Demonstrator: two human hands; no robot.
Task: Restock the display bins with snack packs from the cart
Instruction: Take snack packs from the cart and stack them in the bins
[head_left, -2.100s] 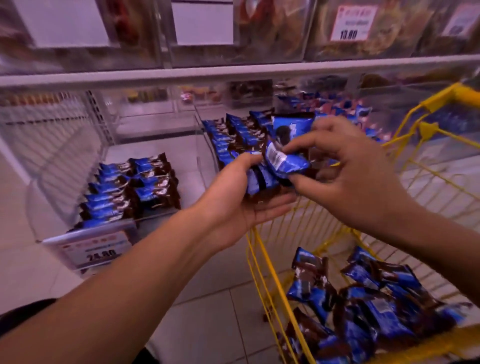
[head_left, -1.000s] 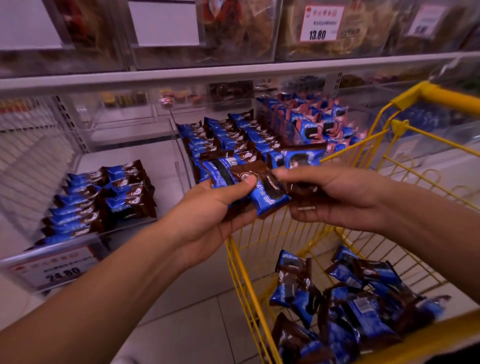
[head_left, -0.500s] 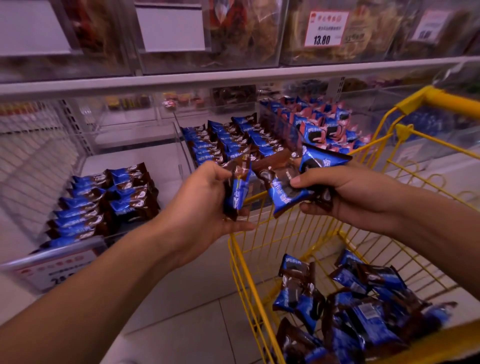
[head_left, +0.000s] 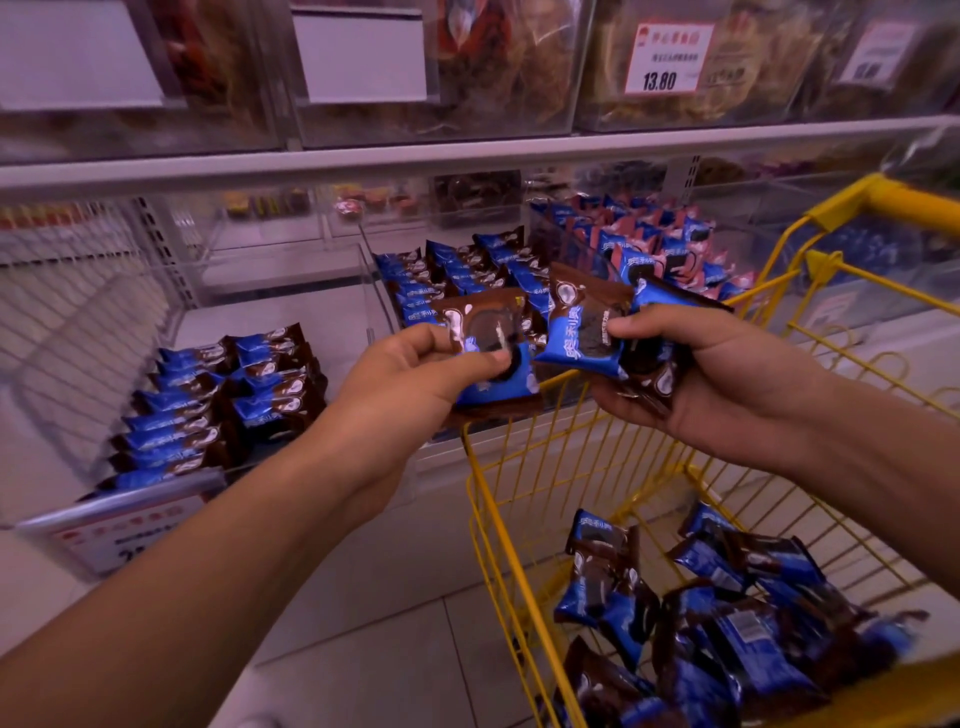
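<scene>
Where joined before, hands (head_left: 571, 374) apart

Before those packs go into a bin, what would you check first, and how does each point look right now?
1. Left hand grips one snack pack: ok.
2. Right hand holds several packs securely: cannot tell, they fan out loosely.
3. Left bin has bare floor behind its rows: ok.
4. Middle bin has spare room: not ok, it looks nearly full.
5. Yellow cart holds more packs: ok.
</scene>
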